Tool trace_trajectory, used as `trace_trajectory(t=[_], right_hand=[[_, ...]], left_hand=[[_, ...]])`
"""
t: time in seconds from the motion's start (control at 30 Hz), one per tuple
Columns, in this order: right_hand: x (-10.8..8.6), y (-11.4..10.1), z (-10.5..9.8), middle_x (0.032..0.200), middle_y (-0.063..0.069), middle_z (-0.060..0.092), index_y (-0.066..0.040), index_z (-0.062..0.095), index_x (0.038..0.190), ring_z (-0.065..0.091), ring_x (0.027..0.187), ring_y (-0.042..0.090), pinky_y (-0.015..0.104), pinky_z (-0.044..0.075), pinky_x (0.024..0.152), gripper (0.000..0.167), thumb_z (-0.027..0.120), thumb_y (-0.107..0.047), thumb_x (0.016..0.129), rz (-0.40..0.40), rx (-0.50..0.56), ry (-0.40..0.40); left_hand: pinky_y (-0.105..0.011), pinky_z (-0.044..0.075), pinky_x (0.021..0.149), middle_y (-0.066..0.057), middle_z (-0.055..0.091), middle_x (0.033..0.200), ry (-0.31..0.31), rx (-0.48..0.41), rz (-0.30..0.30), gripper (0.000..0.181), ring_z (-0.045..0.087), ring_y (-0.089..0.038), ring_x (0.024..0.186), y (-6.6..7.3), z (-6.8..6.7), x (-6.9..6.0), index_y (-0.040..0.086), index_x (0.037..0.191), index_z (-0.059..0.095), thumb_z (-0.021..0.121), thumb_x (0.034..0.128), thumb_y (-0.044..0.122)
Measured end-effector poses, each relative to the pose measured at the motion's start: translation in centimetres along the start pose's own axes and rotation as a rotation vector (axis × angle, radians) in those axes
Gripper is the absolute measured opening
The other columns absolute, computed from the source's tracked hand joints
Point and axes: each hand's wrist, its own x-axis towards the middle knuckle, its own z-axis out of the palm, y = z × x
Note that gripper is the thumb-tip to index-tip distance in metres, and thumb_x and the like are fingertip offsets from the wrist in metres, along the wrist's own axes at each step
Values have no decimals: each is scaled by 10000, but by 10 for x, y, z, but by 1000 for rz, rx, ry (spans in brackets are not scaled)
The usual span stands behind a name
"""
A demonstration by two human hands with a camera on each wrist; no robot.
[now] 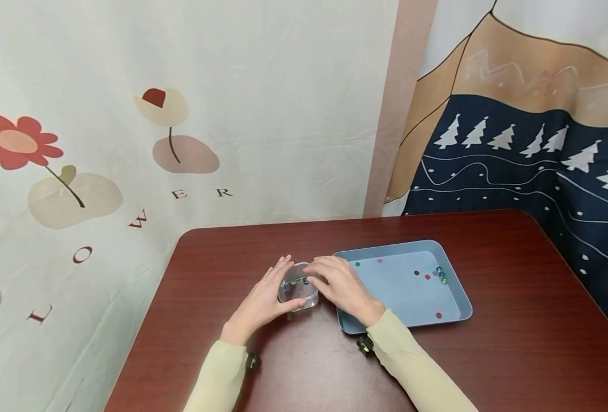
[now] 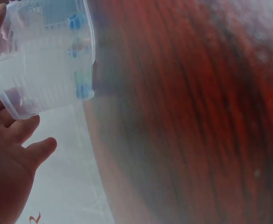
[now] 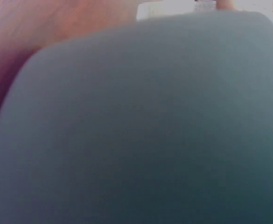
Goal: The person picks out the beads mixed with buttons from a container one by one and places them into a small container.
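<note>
A clear plastic container (image 1: 306, 296) stands on the table left of the blue tray, with several small coloured pieces inside. The left hand (image 1: 261, 303) is around its left side, thumb at the near edge and fingers along the far left. The right hand (image 1: 341, 284) reaches over the container's right rim with bent fingers; whether they pinch a piece is hidden. In the left wrist view the container (image 2: 43, 60) shows blue pieces along its bottom, with the left hand (image 2: 10, 154) beside it. The right wrist view shows the container's pale edge (image 3: 166, 9) at the top.
A blue tray (image 1: 402, 292) lies to the right, its left edge beneath the right forearm. In it are several small round pieces and, near its right side, some glassy beads (image 1: 441, 274). The brown table (image 1: 221, 269) meets printed curtains at its far edge.
</note>
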Motion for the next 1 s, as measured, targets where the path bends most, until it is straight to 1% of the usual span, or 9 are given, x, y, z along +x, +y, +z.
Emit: trace_trajectory(t=[0.17, 0.27, 0.37, 0.53, 0.73, 0.87, 1.0], right_hand=[[-6, -4, -16, 1165, 15, 748, -129, 780, 1146, 640, 1225, 254, 539, 479, 1057, 225, 799, -133, 922, -13, -4, 60], [-11, -5, -29, 1165, 13, 748, -125, 779, 1148, 629, 1246, 260, 540, 466, 1073, 225, 797, -139, 924, -8, -6, 67], [-18, -5, -40, 1165, 6, 747, -123, 778, 1156, 622, 1256, 263, 514, 460, 1091, 224, 789, -161, 936, -8, -19, 66], [-32, 0, -59, 1170, 4, 742, -122, 777, 1160, 621, 1256, 289, 517, 458, 1092, 258, 816, -171, 909, -14, -40, 92], [-51, 8, -82, 1208, 15, 737, -115, 773, 1177, 604, 1276, 281, 538, 446, 1093, 299, 831, -173, 889, 53, -67, 99], [-65, 15, -95, 1243, 30, 729, -126, 769, 1201, 595, 1290, 276, 551, 436, 1099, 314, 822, -200, 901, 111, -95, 85], [-77, 25, -106, 1266, 45, 722, -128, 762, 1226, 588, 1294, 294, 578, 419, 1100, 335, 820, -195, 902, 160, -117, 74]], left_hand=[[-542, 265, 1228, -84, 319, 1677, 0, -7, -8, 940, 251, -289, 1557, 0, 0, 1, 65, 1572, 423, 802, 862, 550], [-539, 261, 1231, -86, 320, 1677, -3, -13, -9, 940, 251, -284, 1558, 0, 1, 2, 59, 1569, 426, 810, 859, 540], [-527, 249, 1237, -84, 319, 1677, -7, -11, -10, 944, 243, -276, 1561, 0, 1, 2, 56, 1573, 420, 819, 858, 525], [-554, 287, 1215, -61, 314, 1682, -9, -5, -35, 947, 247, -280, 1560, 0, 1, 2, 76, 1579, 419, 835, 846, 509], [-577, 313, 1194, -28, 293, 1692, -20, -11, -71, 964, 247, -296, 1559, 1, 0, 0, 115, 1595, 405, 814, 845, 560], [-611, 343, 1165, -23, 276, 1698, -26, -19, -89, 975, 255, -333, 1553, 1, 0, -1, 135, 1603, 393, 805, 842, 585], [-617, 355, 1156, -14, 261, 1704, -30, -14, -96, 984, 259, -346, 1550, 0, 2, -1, 142, 1608, 386, 799, 841, 600]])
